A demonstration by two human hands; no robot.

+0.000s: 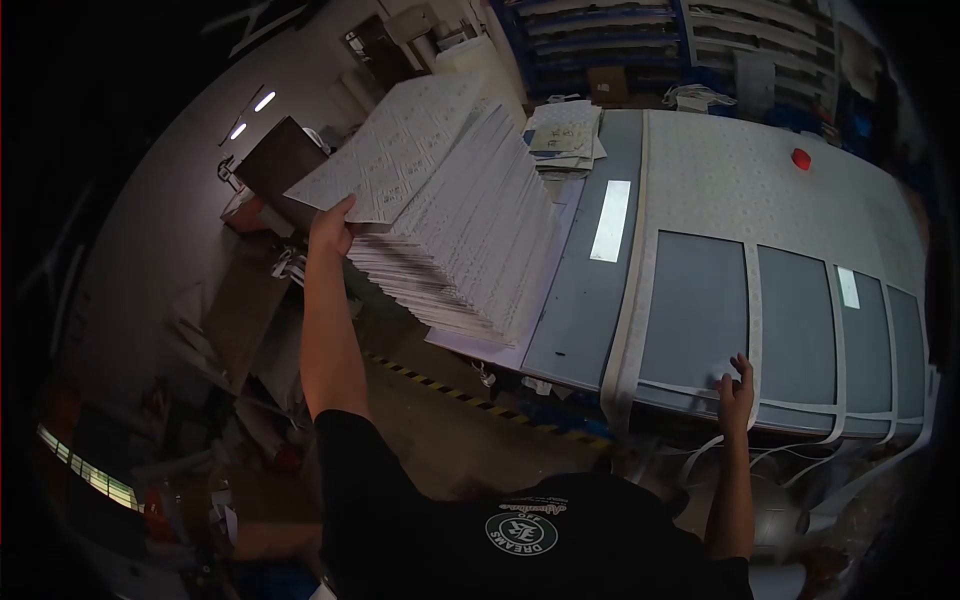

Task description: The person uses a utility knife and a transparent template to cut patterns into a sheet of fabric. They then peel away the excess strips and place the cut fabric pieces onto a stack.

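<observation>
My left hand (335,226) grips the near corner of the top patterned white sheet (392,150) on a tall stack of sheets (480,230). This top sheet sits slightly askew over the ones below. Off to the right, my right hand (737,396) hovers near the front edge of the grey table (695,300), fingers apart and holding nothing. Close by runs a narrow white strip (754,320), part of a large pale patterned sheet (740,165) with rectangular openings that show the grey surface.
A small red object (801,159) lies on the large sheet. Behind the tall stack is a smaller pile (566,138) with a written-on paper. White strips (705,452) hang off the table's front. Blue shelving (600,40) stands at the back; yellow-black tape (450,393) marks the floor.
</observation>
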